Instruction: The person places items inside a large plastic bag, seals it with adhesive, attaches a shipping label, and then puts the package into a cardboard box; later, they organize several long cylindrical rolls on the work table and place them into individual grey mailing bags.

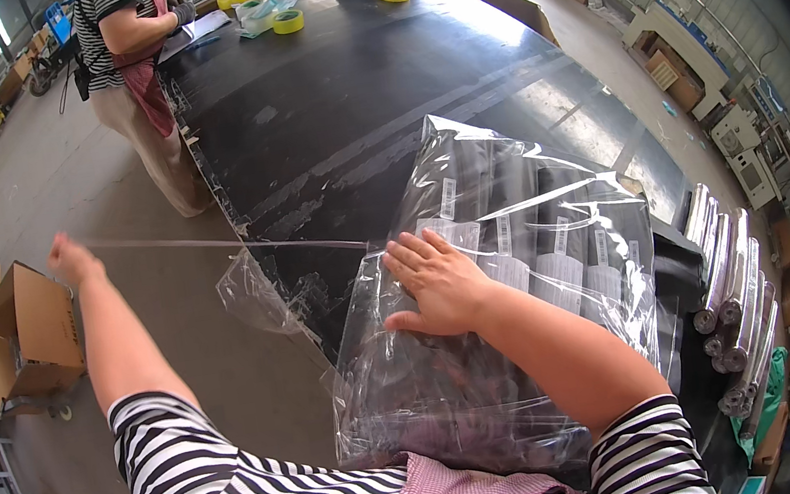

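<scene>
The two hands are held well apart. The right hand [443,283] is laid flat, palm down, on a large clear plastic bag [603,218], its fingers slightly spread and pointed toward eleven o'clock; nothing is gripped by it. The left hand [74,260] is raised clear of the tabletop [325,105], out at nine o'clock from the right, and appears to be closed on the end of a thin clear strip [233,241], though its fingers are blurred. The strip is stretched taut from there toward three o'clock, dipping slightly, and the bag is met just beside the right fingertips, at their ten o'clock.

The bag is spread directly beneath the right hand, with most of its bulk lying from one round to six o'clock of that hand; from the left hand it is found well away, at about four o'clock. Inside it, dark long items [478,175] bearing white labels [560,234] are laid side by side.

From the picture's middle, a stack of wrapped rolls [729,291] is seen at four o'clock, cardboard boxes [42,322] at nine, and yellow tape rolls [288,22] near twelve, where the far end of the tabletop is attended by two people.
</scene>
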Motion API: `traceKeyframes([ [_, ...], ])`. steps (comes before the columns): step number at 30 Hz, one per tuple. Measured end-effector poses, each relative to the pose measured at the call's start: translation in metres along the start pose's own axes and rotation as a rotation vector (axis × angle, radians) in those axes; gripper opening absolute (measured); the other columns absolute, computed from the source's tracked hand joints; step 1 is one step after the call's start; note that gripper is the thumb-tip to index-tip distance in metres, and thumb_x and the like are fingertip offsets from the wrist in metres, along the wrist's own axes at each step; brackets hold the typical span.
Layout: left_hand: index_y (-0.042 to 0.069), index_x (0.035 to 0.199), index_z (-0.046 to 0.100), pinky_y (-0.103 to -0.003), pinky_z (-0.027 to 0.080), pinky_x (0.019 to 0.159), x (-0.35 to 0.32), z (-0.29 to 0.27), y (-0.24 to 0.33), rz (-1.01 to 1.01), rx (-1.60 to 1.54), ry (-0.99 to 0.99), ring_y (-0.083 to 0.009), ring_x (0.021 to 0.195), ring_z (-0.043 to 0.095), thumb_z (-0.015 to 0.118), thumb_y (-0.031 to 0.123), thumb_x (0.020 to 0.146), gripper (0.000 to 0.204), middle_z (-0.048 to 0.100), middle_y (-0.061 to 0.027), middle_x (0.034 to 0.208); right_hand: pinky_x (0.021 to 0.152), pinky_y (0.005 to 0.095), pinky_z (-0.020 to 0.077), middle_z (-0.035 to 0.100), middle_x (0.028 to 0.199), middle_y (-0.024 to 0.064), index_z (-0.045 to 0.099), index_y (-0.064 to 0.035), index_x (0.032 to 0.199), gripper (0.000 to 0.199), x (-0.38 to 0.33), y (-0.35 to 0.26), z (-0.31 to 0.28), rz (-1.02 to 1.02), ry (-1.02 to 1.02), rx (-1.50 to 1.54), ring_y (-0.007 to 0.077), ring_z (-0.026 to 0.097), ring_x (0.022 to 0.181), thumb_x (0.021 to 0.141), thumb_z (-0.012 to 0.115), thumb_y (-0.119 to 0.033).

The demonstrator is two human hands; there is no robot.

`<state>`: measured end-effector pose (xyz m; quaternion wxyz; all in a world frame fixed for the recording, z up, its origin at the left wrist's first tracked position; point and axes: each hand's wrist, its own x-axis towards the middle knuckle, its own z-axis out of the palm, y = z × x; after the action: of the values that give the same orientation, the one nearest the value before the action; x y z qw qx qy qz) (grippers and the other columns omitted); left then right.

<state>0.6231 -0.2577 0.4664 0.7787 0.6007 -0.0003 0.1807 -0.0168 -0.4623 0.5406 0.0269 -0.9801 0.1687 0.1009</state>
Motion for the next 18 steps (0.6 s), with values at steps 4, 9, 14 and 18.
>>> traceKeyframes([
  [4,-0.006,0.099,0.062,-0.045,0.049,0.078,-0.004,-0.132,-0.005,0.151,0.756,0.119,-0.0324,0.082,0.064,0.056,0.040,0.097,0.046,0.068,-0.0185,0.092,0.121,0.0475,0.0132,0.045,0.148,0.0168,0.047,0.0031,0.140,0.090,0.017,-0.003,-0.004,0.093,-0.116,0.013,0.0300,0.029,0.145,0.090,0.040,-0.071],
  [9,0.000,0.105,0.060,-0.046,0.050,0.074,-0.091,-0.301,-0.017,-0.265,1.382,-0.892,-0.0326,0.088,0.065,0.062,0.015,0.090,0.021,0.068,-0.0184,0.100,0.122,0.0490,0.0099,0.044,0.150,0.0140,0.051,-0.0030,0.140,0.077,0.014,-0.004,-0.005,0.077,-0.086,0.188,0.0289,0.025,0.147,0.093,0.044,-0.064],
  [14,0.001,0.122,0.062,-0.043,0.052,0.080,-0.193,-0.206,0.023,-0.278,1.594,-1.409,-0.0325,0.094,0.066,0.067,0.012,0.087,0.037,0.064,-0.0154,0.119,0.123,0.0464,0.0115,0.035,0.156,0.0134,0.042,-0.0083,0.147,0.068,-0.081,0.018,-0.034,0.081,0.287,0.370,0.0292,0.021,0.149,0.094,0.059,-0.047],
  [18,0.000,0.135,0.055,-0.037,0.045,0.101,-0.343,-0.060,0.153,0.003,0.432,-1.440,-0.0289,0.123,0.057,0.057,0.014,0.095,0.042,0.052,-0.0152,0.142,0.122,0.0450,0.0126,0.034,0.156,0.0147,0.039,-0.0115,0.149,0.072,-0.215,0.076,-0.036,0.448,0.301,0.447,0.0308,0.021,0.149,0.091,0.063,-0.045],
])
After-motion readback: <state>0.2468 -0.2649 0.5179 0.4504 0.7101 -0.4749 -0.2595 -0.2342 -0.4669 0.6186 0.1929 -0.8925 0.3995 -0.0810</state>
